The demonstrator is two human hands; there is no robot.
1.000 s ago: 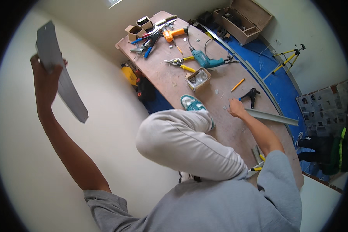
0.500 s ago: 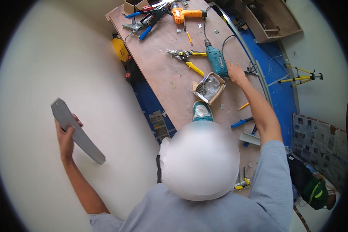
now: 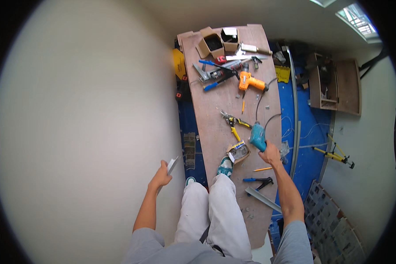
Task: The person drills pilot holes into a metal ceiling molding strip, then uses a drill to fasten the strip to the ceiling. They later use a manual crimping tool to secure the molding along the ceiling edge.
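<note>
Your left hand [image 3: 160, 177] curls around a grey metal strip [image 3: 173, 164]; your right hand [image 3: 271, 154] grips a teal pistol-shaped drill [image 3: 257, 134].

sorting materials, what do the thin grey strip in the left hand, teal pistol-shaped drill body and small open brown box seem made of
Thin grey strip: probably metal, dull finish, crisp straight edges. Teal drill body: likely moulded plastic, smooth, evenly coloured. Small open brown box: apparently cardboard, matte, folded flaps.
</note>
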